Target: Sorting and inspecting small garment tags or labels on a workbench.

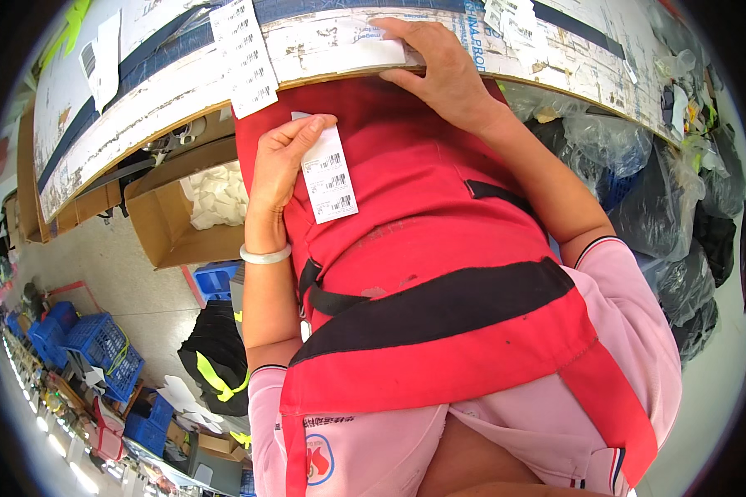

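Note:
My left hand point(288, 153) pinches the upper end of a white strip of barcode labels point(330, 182), which hangs in front of my red apron point(389, 166). At the table's near edge, my right hand point(443, 70) has its thumb and index finger spread apart. Its palm side is by the right end of a blank white paper strip point(360, 56); whether it touches that strip is hard to see. Between the hands, a longer barcode label strip point(244, 54) lies on the worn table point(182, 91) and overhangs its edge.
More label strips point(514, 25) lie at the table's right, and a white paper piece point(106, 62) at its left. Below stands a cardboard box point(162, 219) of white scraps. Clear plastic bags point(651, 199) crowd the right side; blue crates point(104, 348) stand at left.

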Available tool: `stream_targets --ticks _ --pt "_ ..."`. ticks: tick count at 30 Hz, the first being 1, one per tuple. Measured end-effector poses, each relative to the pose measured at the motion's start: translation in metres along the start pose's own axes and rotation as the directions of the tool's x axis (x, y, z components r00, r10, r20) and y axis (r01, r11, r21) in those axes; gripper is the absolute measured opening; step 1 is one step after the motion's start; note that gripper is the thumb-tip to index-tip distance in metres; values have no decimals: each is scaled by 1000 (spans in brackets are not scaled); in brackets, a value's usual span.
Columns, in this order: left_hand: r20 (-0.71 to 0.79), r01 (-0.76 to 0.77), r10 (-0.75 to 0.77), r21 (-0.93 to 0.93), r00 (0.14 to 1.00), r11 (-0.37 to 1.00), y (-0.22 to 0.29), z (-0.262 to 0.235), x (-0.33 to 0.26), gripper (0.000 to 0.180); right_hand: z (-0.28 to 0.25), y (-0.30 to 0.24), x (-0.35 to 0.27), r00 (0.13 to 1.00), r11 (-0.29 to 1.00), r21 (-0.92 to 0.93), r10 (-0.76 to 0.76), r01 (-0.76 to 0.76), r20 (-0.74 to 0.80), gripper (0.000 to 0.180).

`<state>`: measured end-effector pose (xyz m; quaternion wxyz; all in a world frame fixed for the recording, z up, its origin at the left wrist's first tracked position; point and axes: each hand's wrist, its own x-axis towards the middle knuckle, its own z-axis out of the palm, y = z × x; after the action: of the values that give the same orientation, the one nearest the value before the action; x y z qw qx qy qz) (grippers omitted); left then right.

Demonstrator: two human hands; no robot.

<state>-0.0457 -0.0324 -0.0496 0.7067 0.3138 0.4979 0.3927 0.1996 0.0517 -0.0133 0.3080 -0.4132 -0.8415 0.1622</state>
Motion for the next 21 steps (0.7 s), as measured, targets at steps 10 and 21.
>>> stream_targets --ticks 10,21 --pt "-11 -6 6 -5 1000 1000 -2 0 -1 24 -8 -2 2 998 999 34 38 -40 52 56" --pt "0 -13 13 -13 1000 1000 -2 -1 0 24 -15 4 4 991 997 45 61 -67 123 58"
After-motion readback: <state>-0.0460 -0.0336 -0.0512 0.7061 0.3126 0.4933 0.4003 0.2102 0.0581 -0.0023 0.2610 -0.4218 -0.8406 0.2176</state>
